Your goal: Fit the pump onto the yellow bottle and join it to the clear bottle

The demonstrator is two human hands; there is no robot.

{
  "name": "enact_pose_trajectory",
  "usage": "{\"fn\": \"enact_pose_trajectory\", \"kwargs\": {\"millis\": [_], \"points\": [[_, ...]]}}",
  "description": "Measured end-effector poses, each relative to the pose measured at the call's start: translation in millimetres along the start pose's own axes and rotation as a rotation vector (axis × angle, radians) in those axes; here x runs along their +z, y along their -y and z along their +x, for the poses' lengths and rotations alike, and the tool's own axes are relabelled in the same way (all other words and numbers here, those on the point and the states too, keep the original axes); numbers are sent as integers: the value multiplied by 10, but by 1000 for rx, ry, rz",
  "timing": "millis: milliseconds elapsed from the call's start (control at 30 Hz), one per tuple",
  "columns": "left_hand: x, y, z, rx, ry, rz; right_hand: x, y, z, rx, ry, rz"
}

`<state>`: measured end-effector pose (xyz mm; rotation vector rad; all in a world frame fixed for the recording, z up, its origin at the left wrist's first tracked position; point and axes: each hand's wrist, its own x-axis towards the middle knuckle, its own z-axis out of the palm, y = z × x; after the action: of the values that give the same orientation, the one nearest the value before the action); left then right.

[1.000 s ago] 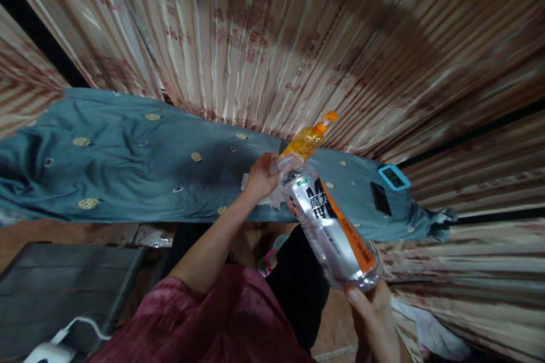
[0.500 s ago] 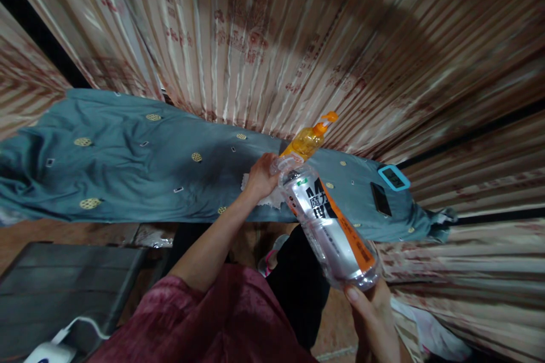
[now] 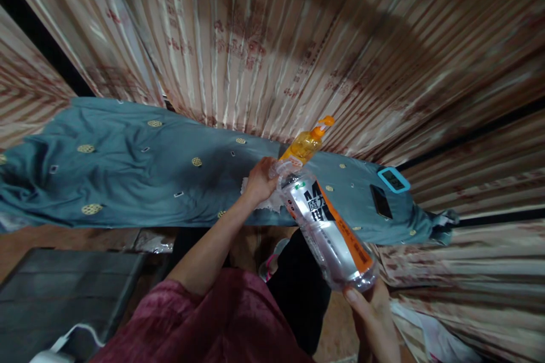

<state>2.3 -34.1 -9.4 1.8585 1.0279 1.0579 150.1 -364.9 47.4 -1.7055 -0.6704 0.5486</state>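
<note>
A large clear plastic drink bottle (image 3: 330, 232) with a silver, black and orange label is held tilted, its neck toward the upper left and its base toward the lower right. My left hand (image 3: 260, 180) is closed around the neck end; the mouth is partly hidden there. At the other end, my right hand (image 3: 372, 309) grips the base, thumb on the near side. Just beyond the neck stands a pump bottle (image 3: 305, 146) of yellow liquid with an orange pump head, its lower part hidden. White tissue (image 3: 272, 202) lies under my left hand.
A teal patterned cloth (image 3: 128, 176) covers the long narrow table. Toward its right end lie a dark phone (image 3: 380, 201) and a blue-framed digital clock (image 3: 394, 180). Pleated curtains (image 3: 255, 39) hang behind and to the right. A dark stool-like surface (image 3: 72, 283) and a white cable (image 3: 80, 328) are at lower left.
The view has shifted slightly. Both hands keep their hold on the drink bottle, which stays in nearly the same position and tilt.
</note>
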Motion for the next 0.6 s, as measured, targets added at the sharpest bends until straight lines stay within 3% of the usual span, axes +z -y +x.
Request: {"fn": "enact_pose_trajectory", "kwargs": {"millis": [100,233,600], "points": [[0,11,-4,7,-6,-7,53,133,-19,112,-1,-10],[4,27,-10,16,-17,-26,93,198,-36,111,5,9],[-40,82,-31,33,-30,-59,132,-42,-28,74,30,164]]}}
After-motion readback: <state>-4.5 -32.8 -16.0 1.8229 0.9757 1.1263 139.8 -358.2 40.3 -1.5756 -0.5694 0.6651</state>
